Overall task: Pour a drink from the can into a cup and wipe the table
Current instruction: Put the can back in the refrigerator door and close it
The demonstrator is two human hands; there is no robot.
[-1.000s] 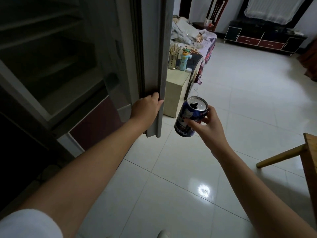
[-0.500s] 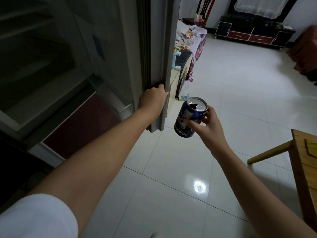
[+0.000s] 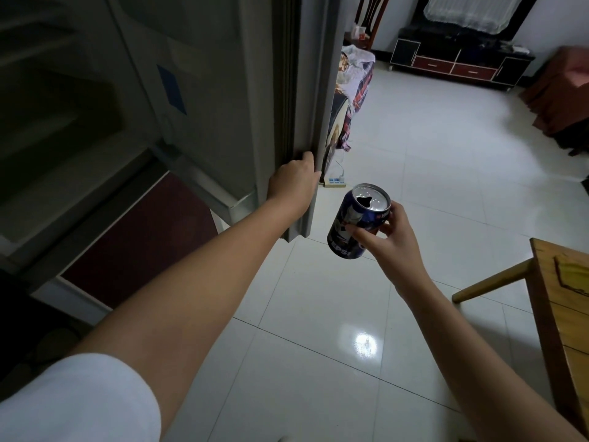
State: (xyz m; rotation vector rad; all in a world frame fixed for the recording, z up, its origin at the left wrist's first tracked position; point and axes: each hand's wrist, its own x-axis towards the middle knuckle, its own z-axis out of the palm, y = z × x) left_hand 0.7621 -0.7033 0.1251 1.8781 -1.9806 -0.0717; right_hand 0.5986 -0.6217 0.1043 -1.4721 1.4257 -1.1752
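A blue drink can [image 3: 357,224] with its top opened sits upright in my right hand [image 3: 392,240], whose fingers curl round its lower side, over the tiled floor. My left hand [image 3: 293,183] grips the outer edge of the grey fridge door [image 3: 318,122] near its lower corner. A corner of the wooden table [image 3: 561,298] shows at the right edge, with a yellow-green cloth [image 3: 573,275] lying on it. No cup is in view.
The fridge interior [image 3: 63,129] with its shelves lies dark at the left. A power strip [image 3: 334,183] lies on the white floor behind the door. A dark TV cabinet [image 3: 459,63] stands at the far wall, and a cloth-draped piece of furniture [image 3: 357,81] stands beyond the door.
The fridge door has swung further toward the fridge under my left hand, and my view has turned right, bringing more of the table into sight. The can stays in my right hand.
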